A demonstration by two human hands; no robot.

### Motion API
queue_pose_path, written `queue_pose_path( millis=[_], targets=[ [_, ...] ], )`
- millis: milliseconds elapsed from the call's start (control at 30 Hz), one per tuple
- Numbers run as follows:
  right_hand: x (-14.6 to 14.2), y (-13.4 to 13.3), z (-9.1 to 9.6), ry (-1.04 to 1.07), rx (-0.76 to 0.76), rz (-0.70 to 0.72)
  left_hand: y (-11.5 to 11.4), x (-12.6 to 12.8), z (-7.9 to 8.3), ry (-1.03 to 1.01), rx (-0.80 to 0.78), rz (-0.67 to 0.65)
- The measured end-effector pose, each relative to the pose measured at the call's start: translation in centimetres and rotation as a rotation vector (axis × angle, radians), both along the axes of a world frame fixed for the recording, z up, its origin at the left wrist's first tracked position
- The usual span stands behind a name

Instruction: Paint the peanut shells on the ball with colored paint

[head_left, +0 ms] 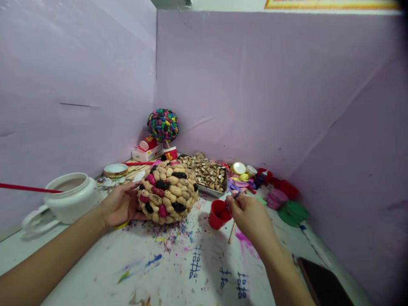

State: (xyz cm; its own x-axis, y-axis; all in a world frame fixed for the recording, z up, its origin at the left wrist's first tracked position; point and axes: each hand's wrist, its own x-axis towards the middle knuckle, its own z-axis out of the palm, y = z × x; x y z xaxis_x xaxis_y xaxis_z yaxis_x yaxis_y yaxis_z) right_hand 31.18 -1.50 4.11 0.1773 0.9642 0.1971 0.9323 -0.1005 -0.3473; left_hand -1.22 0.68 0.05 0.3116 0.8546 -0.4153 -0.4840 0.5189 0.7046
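Two bare forearms, a left hand (120, 206) and a right hand (251, 216), slim fingers

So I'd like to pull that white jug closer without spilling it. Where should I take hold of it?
Probably by the loop handle of the white jug, coming from the near left. It juts out free toward you, while the body is wide and round, and a red stick leans out of the mouth, blocking a top grip.

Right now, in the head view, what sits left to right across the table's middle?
From the left: white pot → left hand → peanut-shell ball it holds → red cup → right hand, pinching a thin brush → green lids.
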Motion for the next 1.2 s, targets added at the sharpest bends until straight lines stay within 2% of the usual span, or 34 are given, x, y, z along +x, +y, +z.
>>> queue_pose_path(
  millis=[133, 267, 433, 567, 767, 1200],
  targets=[
    [0.4, -0.3, 0.4, 0.034, 0.066, 0.001, -0.2, 0.2, 0.2, 0.011, -0.001, 0.036],
    [1.6, -1.4, 1.9, 0.108, 0.207, -0.008, -0.3, 0.4, 0.3, 0.017, 0.012, 0.038],
    [1.3, -3.7, 4.0, 0.528, 0.561, 0.010, -0.4, 0.3, 0.1, 0.028, 0.011, 0.033],
    [-0.8, -5.1, 3.9, 0.721, 0.749, 0.107, -0.2, 0.0, -0.2, 0.007, 0.001, -0.001],
    [-2.9, -5.2, 2.2, 0.691, 0.800, 0.378, 0.0, 0.1, -0.3, 0.022, 0.020, -0.005],
    [-3.5, -4.4, 1.3, 0.478, 0.834, 0.480, -0.5, 0.5, 0.2, 0.021, 0.009, 0.024]
  ],
)
